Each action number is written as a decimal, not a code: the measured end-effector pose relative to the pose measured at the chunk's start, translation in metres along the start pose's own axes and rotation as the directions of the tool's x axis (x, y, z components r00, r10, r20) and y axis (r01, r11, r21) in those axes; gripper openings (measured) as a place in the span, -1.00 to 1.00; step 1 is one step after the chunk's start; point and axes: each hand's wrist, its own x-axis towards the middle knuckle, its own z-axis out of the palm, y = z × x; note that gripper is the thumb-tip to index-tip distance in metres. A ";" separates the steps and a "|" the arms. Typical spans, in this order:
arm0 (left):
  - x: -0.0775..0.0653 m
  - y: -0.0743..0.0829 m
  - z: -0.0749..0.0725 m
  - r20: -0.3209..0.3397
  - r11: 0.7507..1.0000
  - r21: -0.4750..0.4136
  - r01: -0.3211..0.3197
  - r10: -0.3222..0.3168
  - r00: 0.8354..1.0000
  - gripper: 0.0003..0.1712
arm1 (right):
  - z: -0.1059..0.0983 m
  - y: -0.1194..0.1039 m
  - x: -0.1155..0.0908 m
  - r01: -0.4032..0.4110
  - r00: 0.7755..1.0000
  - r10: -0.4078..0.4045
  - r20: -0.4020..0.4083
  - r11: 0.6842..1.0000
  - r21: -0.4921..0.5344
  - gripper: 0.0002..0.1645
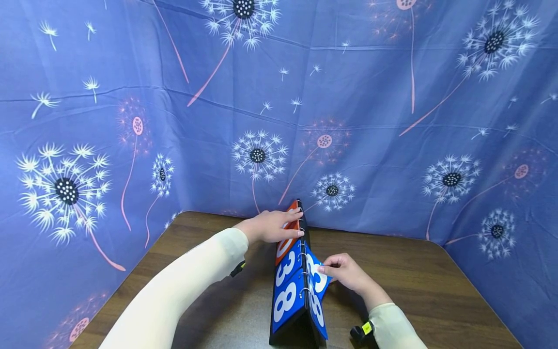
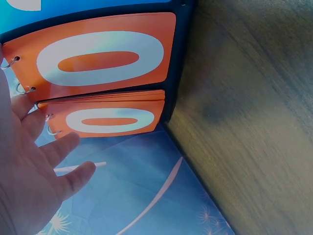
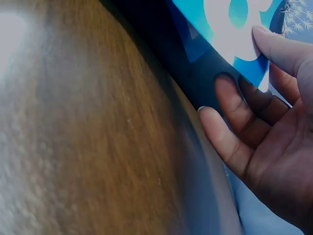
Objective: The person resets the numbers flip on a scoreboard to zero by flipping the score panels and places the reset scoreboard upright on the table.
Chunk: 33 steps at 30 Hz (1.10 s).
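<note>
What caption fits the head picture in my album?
Left hand rests on a flip scoreboard; right hand pinches a blue number card.

So my left arm [image 1: 183, 283] is running long and fairly straight from the lower left toward the middle, and my left hand [image 1: 273, 227] is sitting out at the end of it, back facing up, digits pointing to my right, a bit spread and pretty much straight. My right arm [image 1: 396, 327] is coming in from the lower right, and its hand [image 1: 346, 271] is sitting closer to me. The thumb [image 3: 283, 49] on that one is pinching against a finger, while the others are bending loosely below, apart from each other.
</note>
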 end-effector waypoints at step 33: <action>-0.001 -0.002 0.002 0.000 1.000 -0.023 0.004 -0.004 1.000 -0.05 | -0.047 -0.052 -0.028 0.142 0.949 -0.297 0.106 0.701 0.699 -0.35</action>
